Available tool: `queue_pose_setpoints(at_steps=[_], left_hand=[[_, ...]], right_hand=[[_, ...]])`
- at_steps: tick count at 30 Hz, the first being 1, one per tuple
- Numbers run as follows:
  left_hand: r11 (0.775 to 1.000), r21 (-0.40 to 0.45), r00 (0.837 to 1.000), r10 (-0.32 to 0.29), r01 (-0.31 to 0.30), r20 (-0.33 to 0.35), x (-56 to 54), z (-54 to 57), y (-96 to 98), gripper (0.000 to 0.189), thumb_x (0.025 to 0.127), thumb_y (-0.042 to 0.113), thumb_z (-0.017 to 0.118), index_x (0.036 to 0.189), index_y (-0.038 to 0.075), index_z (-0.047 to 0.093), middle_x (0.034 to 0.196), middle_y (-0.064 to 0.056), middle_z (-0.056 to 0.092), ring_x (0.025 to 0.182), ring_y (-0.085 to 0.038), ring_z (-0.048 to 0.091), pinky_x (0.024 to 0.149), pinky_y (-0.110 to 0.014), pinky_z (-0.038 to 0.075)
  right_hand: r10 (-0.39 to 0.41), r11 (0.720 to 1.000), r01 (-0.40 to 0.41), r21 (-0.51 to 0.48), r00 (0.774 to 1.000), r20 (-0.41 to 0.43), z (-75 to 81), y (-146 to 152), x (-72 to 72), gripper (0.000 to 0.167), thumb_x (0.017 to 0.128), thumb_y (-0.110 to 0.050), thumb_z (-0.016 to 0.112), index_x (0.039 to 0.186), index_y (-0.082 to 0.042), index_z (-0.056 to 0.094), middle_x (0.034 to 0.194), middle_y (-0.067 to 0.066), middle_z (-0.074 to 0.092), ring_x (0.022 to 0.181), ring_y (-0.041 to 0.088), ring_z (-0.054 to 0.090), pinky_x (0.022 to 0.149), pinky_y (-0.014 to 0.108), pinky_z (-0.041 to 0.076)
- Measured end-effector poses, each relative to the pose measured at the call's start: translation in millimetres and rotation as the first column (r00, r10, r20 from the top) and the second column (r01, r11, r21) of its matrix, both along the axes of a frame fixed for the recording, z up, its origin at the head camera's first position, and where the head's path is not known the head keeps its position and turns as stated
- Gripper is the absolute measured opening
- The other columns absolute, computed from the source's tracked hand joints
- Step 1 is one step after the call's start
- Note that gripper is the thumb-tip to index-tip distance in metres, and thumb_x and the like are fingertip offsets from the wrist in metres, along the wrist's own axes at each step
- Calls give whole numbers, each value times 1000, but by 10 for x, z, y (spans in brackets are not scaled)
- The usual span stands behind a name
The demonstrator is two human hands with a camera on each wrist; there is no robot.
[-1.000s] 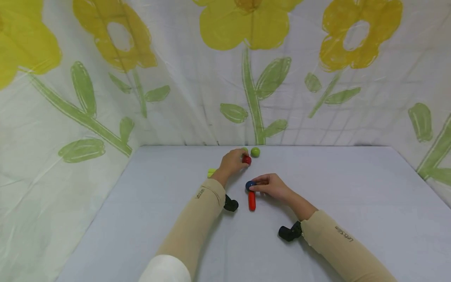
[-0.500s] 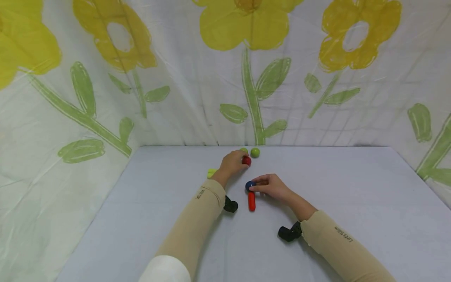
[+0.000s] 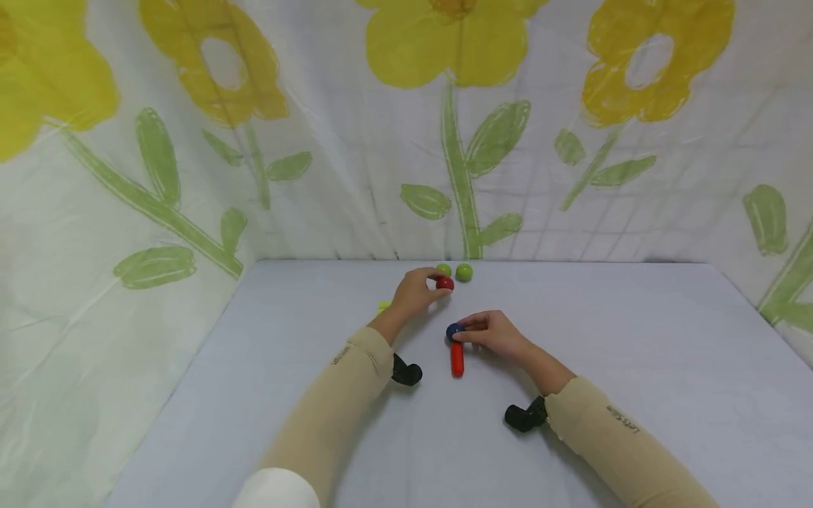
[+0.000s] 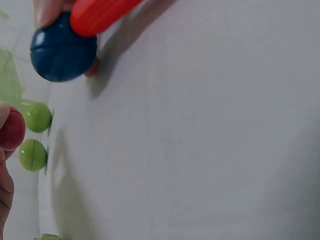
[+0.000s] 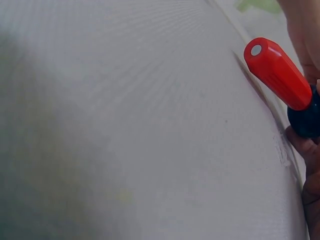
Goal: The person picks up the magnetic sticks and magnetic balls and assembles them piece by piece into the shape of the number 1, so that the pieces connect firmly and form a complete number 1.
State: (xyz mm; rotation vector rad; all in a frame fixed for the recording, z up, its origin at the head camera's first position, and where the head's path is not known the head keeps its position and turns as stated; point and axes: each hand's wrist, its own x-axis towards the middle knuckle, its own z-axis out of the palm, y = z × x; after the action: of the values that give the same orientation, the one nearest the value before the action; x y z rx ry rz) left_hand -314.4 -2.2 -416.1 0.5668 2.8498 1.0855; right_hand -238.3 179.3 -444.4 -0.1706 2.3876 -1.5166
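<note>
Well apart from the left and right edges of the table, I am seeing the right hand pinching the blue ball, while the red stick is touching this ball. Farther, the left hand is gripping the red ball between thumb and fingers, and behind it two green balls are lying beside the far edge.

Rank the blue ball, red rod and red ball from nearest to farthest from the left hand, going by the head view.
1. Red ball: pinched in the left hand.
2. Blue ball: toward the person and slightly right, in the right hand.
3. Red rod: against that ball, on the person's side.
</note>
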Motion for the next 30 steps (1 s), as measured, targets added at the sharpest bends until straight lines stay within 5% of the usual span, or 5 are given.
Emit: queue_pose_setpoints(at_steps=[5, 11, 14, 22, 30], left_hand=[[981, 185, 994, 38, -56, 99, 136, 22, -59, 42, 82, 33, 71, 116, 9, 64, 114, -5, 65, 83, -18, 56, 67, -24, 47], [899, 404, 951, 42, -171, 307, 379, 64, -133, 38, 79, 33, 74, 109, 11, 67, 108, -5, 66, 83, -26, 58, 58, -21, 44], [873, 433, 921, 43, -223, 388, 517, 73, -175, 38, 79, 34, 73, 108, 11, 67, 102, -4, 69, 80, -25, 56, 58, -22, 41], [856, 431, 837, 5, -286, 547, 859, -76, -231, 38, 81, 33, 71, 109, 7, 67, 81, -4, 62, 49, -11, 37, 50, -21, 31], [840, 432, 798, 3, -329, 602, 1108, -198, -282, 37, 80, 32, 73, 108, 8, 68, 66, 5, 54, 45, -9, 36, 46, -20, 28]], right_hand=[[-3, 1000, 3, 2, 1000, 3, 6, 6, 14, 45, 83, -28, 71, 116, 2, 63, 96, 10, 69, 69, 14, 53, 62, 25, 45], [-12, 1000, 13, 16, 1000, -28, -12, 27, 38, 44, 82, -26, 71, 115, 3, 63, 94, 11, 70, 66, 14, 53, 59, 25, 45], [-26, 1000, 26, 13, 999, -38, -31, 32, 40, 44, 81, -27, 72, 114, 2, 64, 91, 10, 70, 65, 14, 52, 58, 24, 44], [-4, 1000, 3, -21, 999, -54, -79, 23, 42, 42, 83, -24, 70, 114, 4, 62, 91, 9, 70, 65, 11, 52, 58, 24, 45], [-44, 999, 44, 4, 997, -64, -73, 25, 51, 46, 82, -30, 71, 116, 1, 62, 96, 12, 70, 71, 14, 53, 60, 25, 45]])
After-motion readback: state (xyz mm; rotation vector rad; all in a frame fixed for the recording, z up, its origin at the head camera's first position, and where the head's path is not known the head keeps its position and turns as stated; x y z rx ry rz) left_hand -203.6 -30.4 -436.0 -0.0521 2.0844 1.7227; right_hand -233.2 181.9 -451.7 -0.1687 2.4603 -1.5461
